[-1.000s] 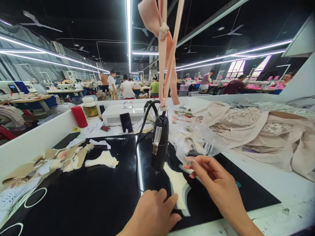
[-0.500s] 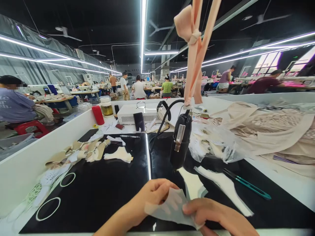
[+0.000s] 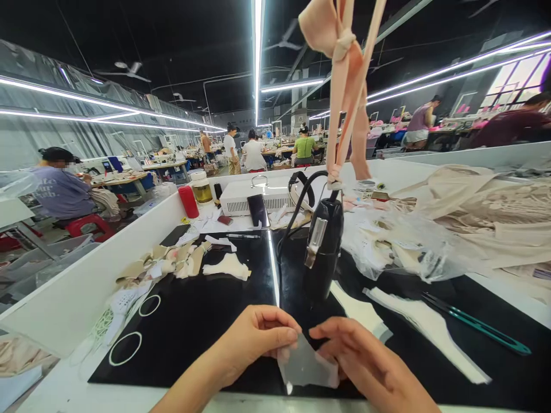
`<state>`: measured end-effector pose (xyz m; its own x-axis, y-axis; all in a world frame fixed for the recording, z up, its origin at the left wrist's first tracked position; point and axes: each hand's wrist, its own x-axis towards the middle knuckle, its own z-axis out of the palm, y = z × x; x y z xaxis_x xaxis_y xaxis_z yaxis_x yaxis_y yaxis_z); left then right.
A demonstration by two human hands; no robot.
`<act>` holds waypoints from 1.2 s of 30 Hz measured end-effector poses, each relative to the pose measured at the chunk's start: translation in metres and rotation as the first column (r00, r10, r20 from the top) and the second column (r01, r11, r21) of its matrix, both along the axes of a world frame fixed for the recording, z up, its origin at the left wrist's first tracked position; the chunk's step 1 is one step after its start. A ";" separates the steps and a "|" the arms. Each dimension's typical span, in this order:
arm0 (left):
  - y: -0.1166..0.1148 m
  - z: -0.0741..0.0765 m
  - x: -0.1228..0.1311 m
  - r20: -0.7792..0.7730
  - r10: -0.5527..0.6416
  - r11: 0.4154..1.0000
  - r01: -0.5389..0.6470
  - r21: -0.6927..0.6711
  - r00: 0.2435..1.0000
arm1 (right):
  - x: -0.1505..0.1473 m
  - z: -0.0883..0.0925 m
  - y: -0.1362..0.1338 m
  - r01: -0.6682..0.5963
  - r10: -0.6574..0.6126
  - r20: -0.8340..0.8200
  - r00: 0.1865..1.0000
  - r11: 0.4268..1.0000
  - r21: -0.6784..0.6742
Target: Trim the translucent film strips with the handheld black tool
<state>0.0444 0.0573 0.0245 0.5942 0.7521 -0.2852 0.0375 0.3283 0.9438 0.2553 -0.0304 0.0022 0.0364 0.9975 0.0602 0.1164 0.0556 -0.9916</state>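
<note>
A sheer whitish piece of cloth [image 3: 307, 367] hangs between my two hands, low over the black mat. My left hand [image 3: 258, 338] pinches its upper left corner between thumb and fingertips. At its right edge my right hand [image 3: 365, 361] grips the cloth low down, with the index finger raised off it; the thumb is mostly hidden. Just beyond my right hand lies a small stack of cream cut pieces [image 3: 359, 307]. Above the mat a black handheld device [image 3: 323, 249] hangs from knotted peach straps [image 3: 344, 92].
A stack of white pieces [image 3: 430, 332] and teal thread snips [image 3: 477, 324] lie at right. Another cream piece [image 3: 227, 266], beige scraps [image 3: 172, 261] and white rings [image 3: 125, 349] are at left. A white box [image 3: 262, 195] stands behind; beige fabric [image 3: 482, 212] is heaped right.
My right hand's index finger has lifted off the cloth. The cloth now hangs lower from my left fingertips, no longer draped across that hand. The whole view has swung left.
</note>
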 end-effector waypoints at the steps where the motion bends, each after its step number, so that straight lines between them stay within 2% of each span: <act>1: 0.000 0.000 -0.003 -0.003 0.016 1.000 -0.016 0.000 1.000 | -0.003 0.000 0.002 0.002 -0.005 -0.062 0.998 0.999 -0.050; 4: 0.001 -0.001 -0.014 -0.008 0.054 0.999 -0.054 -0.009 0.999 | -0.010 -0.003 0.007 -0.047 0.019 -0.191 0.981 0.989 -0.144; 6: 0.000 -0.002 -0.020 -0.009 0.069 0.998 -0.069 -0.009 0.998 | -0.015 -0.008 0.011 -0.096 0.062 -0.209 0.976 0.983 -0.158; 10: -0.001 -0.001 -0.031 -0.014 0.086 0.996 -0.086 -0.003 0.996 | -0.021 -0.018 0.017 -0.130 0.101 -0.162 0.982 0.975 -0.178; 18: -0.001 0.000 -0.048 -0.065 0.113 0.993 -0.110 0.047 0.991 | -0.031 -0.022 0.024 -0.076 0.061 -0.096 0.993 0.984 -0.162; 24: 0.001 -0.001 -0.053 -0.160 0.147 0.986 -0.132 0.102 0.976 | -0.039 -0.015 0.025 -0.078 0.080 0.008 0.997 0.982 -0.175; 28: 0.005 -0.002 -0.057 -0.216 0.165 0.978 -0.131 0.161 0.963 | -0.038 -0.006 0.023 -0.131 0.137 0.024 0.990 0.977 -0.168; 32: 0.010 -0.004 -0.059 -0.249 0.173 0.968 -0.117 0.222 0.953 | -0.039 0.000 0.022 -0.135 0.143 0.039 0.989 0.979 -0.155; 36: 0.008 -0.003 -0.057 -0.234 0.154 0.958 -0.087 0.273 0.960 | -0.040 0.003 0.019 -0.240 0.244 0.010 0.970 0.961 -0.135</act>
